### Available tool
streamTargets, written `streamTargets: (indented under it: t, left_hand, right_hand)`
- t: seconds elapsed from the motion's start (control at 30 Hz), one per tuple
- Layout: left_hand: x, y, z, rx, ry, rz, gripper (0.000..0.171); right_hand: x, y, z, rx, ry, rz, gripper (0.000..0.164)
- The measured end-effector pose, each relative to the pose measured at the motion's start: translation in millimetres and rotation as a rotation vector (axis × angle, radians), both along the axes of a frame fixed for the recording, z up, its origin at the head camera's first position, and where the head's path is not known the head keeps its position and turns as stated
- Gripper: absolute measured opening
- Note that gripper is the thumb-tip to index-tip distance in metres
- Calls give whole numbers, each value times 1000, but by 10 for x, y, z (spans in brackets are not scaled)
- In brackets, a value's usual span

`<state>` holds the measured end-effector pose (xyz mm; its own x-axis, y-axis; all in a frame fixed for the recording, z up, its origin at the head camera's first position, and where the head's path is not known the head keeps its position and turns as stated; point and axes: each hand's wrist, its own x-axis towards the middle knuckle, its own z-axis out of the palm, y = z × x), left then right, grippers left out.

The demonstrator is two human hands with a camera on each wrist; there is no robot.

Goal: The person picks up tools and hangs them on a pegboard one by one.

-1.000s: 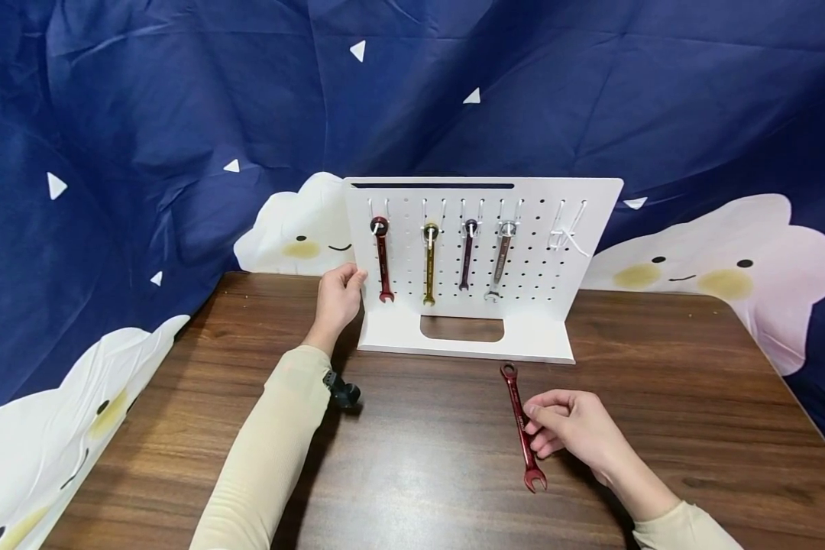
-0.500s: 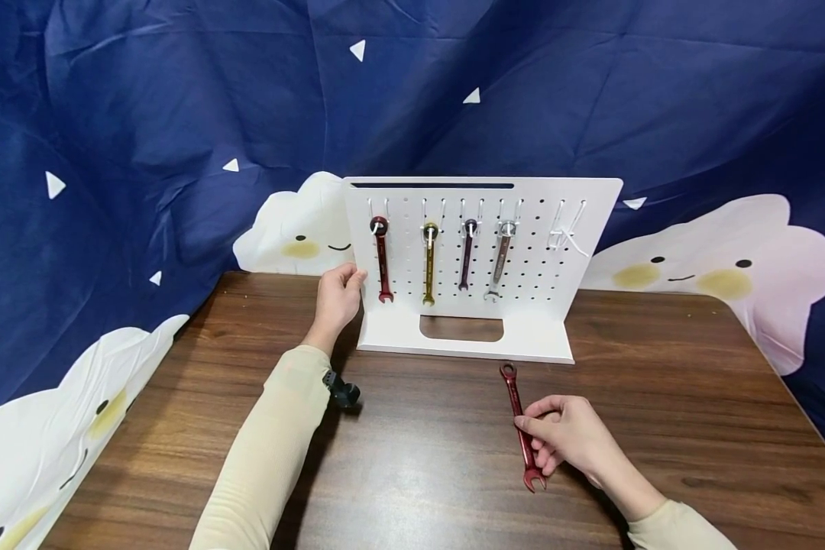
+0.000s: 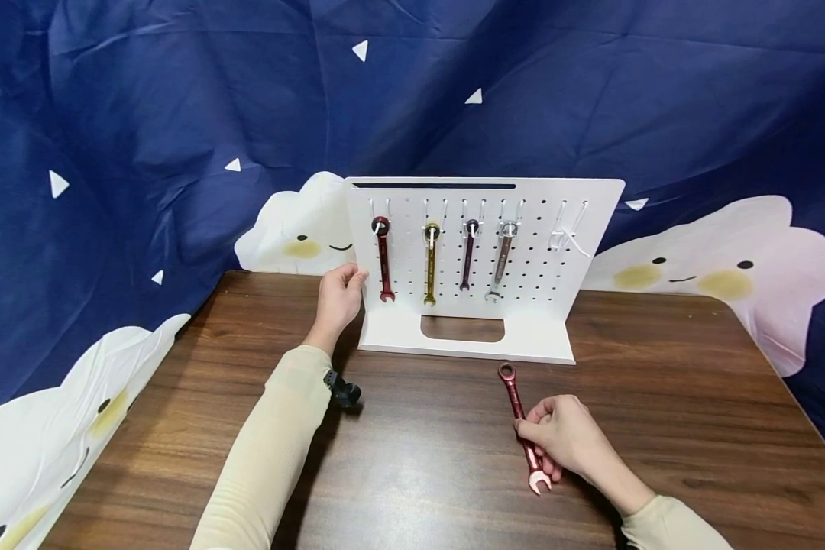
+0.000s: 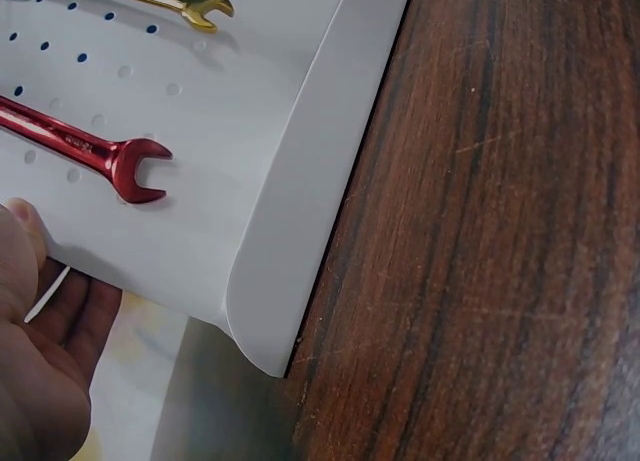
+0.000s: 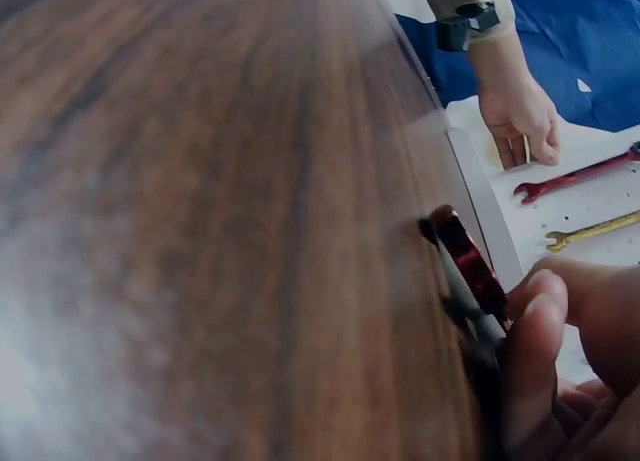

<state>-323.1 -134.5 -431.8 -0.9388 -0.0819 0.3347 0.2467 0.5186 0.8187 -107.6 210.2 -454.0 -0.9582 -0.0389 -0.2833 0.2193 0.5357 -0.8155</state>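
My right hand [image 3: 569, 437] pinches a dark red combination wrench [image 3: 511, 393] by its shaft, thumb on the near side. The wrench's ring end points toward the board and its open end toward me. In the right wrist view the ring end [image 5: 464, 251] shows close over the table with a dark shadow beside it. My left hand [image 3: 339, 299] grips the left edge of a white pegboard stand [image 3: 393, 334], thumb in front and fingers behind. In the left wrist view another red wrench [image 4: 130, 169] hangs near that hand.
On the pegboard hang a red wrench [image 3: 384, 263], a gold wrench [image 3: 431, 267], a purple wrench [image 3: 468, 260] and a silver wrench [image 3: 503, 260]. A bare white hook [image 3: 569, 233] sits at the right. Behind the wooden table [image 3: 412, 473] hangs a blue cloth [image 3: 412, 99].
My right hand has moved from the wrench's right side to close thumb and fingers around its shaft. The wrench's open end has shifted slightly right. My left hand stays on the pegboard.
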Motion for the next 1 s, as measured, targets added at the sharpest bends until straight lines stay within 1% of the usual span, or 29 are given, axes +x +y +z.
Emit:
streamTargets:
  t: [0.13,0.27,0.43,0.57,0.83,1.0]
  left_hand:
    - [2,6,2,3,0,4,23]
    - [4,7,3,3,4,4,23]
    - [10,8,8,0,0,5,24]
    - [10,10,11,-2,2,0,25]
    - [13,13,24,-1,-7,0,24]
    - [15,9,21,4,-15,4,25]
  right_hand:
    - [-3,59,-26,-86,-15,63,11]
    - [-11,122,-36,-163,-29,91,17]
    - [-19,170,-22,-237,-79,88,23]
    - [-14,193,-16,-280,-98,85,26]
    - [-3,222,-27,-357,-61,106,29]
    - [-5,239,-27,-372,-39,100,30]
